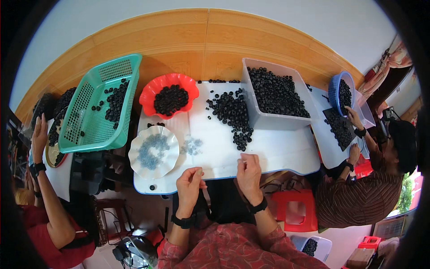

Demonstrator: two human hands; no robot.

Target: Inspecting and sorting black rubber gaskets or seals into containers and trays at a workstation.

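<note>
Both my hands are over the front edge of the white table (210,159). My left hand (189,187) is closed, thumb and fingertips pressed together; whatever it may hold is too small to make out. My right hand (250,174) is curled closed beside it, its contents hidden. A loose heap of small black ring-shaped parts (230,112) lies beyond my right hand. Left of it are small clear bluish pieces (192,145). More of these pieces lie in a white wavy-rimmed plate (135,167) nearest my left hand. One black part (152,187) sits alone near the plate.
A red scalloped bowl (147,95) and a translucent bin (280,122) hold black parts. A green basket (101,145) stands left. Co-workers sit on both sides; the right one handles parts by a blue basket (333,92). A red stool (309,219) stands at my right.
</note>
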